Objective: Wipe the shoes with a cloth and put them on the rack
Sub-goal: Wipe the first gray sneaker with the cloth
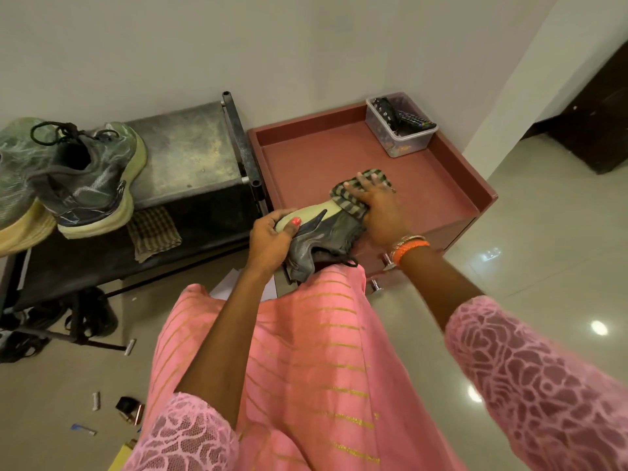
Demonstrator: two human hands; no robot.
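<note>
Fingers of your left hand (270,237) curl round the near end of the grey shoe (326,236), thumb on top against the pale yellow sole, so that hand grips the shoe firmly. Your right hand (375,205) lies spread over the striped cloth (353,195), fingers mostly straight and fanned, pressing it down onto the far end of the shoe; the cloth's edge bunches under your palm, but you press rather than pinch it. The shoe lies on its side, sole turned up and to the far side, resting over the near edge of the red tray-topped cabinet (424,171), just beyond your pink dress (306,351). Orange and silver bangles (407,248) sit on your right wrist.

Left of the cabinet, touching it, stands the dark metal rack (190,154). Two more grey shoes with yellow soles are on its left part: one shoe with black laces (88,178) stands nearer the middle, and a second shoe (17,185) lies partly cut off at the left edge. A folded checked cloth (153,232) rests on the rack's lower shelf, just right of those shoes.

At the cabinet's far right corner sits a clear plastic box (401,130) holding a remote control (416,122) and other small items you cannot make out. Small scraps lie on the tiled floor (543,232) at the near left.
</note>
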